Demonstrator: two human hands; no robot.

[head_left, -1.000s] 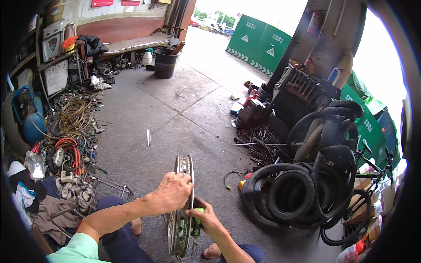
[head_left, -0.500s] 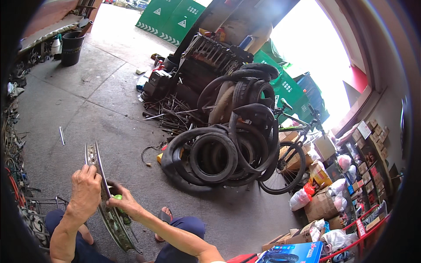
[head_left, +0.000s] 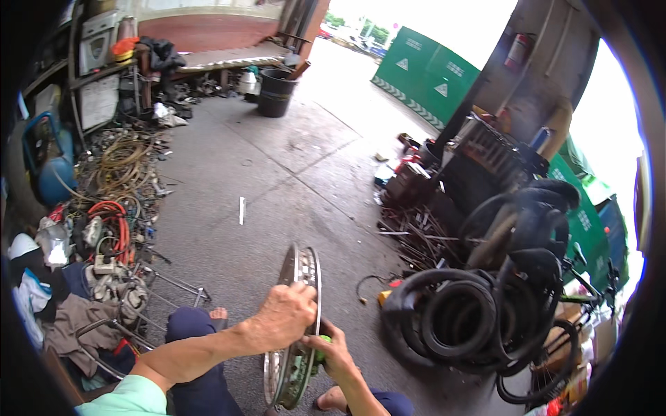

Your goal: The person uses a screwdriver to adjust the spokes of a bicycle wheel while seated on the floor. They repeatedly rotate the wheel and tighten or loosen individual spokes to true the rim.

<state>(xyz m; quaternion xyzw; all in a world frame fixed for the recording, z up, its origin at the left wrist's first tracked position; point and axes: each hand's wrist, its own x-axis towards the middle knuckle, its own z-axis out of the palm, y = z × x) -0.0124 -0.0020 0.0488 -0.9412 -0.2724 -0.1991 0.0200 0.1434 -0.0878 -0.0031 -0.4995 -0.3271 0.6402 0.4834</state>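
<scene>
A metal wheel rim (head_left: 291,371) stands edge-on at the bottom centre, between my knees. My left hand (head_left: 284,315) is closed on the upper near part of the rim, its fingers curled over the metal. Just below and to the right, my right hand (head_left: 336,357) grips a green-handled tool (head_left: 321,347), apparently a screwdriver, against the rim's right side; my thumb lies near the rim edge. The tool's tip is hidden from this angle.
Cluttered hoses and wires (head_left: 118,166) line the left, with a blue tank (head_left: 57,173). Black tires (head_left: 444,319), metal rods (head_left: 416,236) and a bicycle (head_left: 579,298) crowd the right. A black bucket (head_left: 276,97) and green hoardings (head_left: 423,69) stand farther back.
The view swung right half a second ago and is now turned back leftward. Both hands stay on the rim, which appears slightly tilted compared with a second ago.
</scene>
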